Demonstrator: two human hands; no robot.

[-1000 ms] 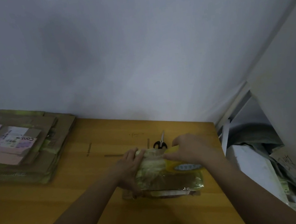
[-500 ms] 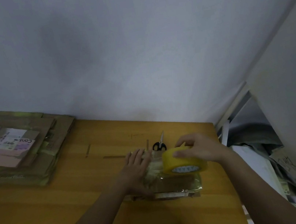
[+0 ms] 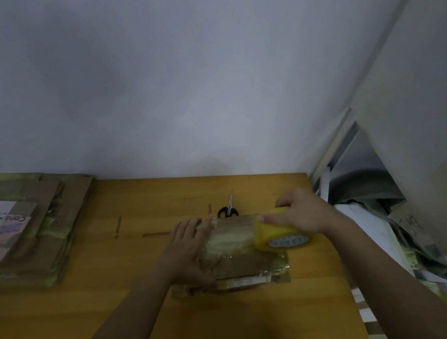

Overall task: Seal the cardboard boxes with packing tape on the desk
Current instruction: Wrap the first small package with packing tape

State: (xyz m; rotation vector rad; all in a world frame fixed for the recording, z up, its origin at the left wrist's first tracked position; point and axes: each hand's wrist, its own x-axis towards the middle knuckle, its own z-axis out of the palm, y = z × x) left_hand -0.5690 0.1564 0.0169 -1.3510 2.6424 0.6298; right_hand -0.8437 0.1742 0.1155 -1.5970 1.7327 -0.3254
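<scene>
A small flat cardboard box, shiny with tape, lies on the wooden desk near its right edge. My left hand lies flat with straight fingers on the box's left end. My right hand grips a yellow roll of packing tape at the box's right end. A stretch of clear tape runs from the roll across the box top toward my left hand.
Black-handled scissors lie just behind the box. A stack of flattened cardboard boxes with labels sits at the desk's back left. Right of the desk's edge is a gap filled with papers and bags. A wall stands behind.
My right hand has drawn the tape roll to the right, off the box top to its right end. My left hand has flattened onto the box's left end.
</scene>
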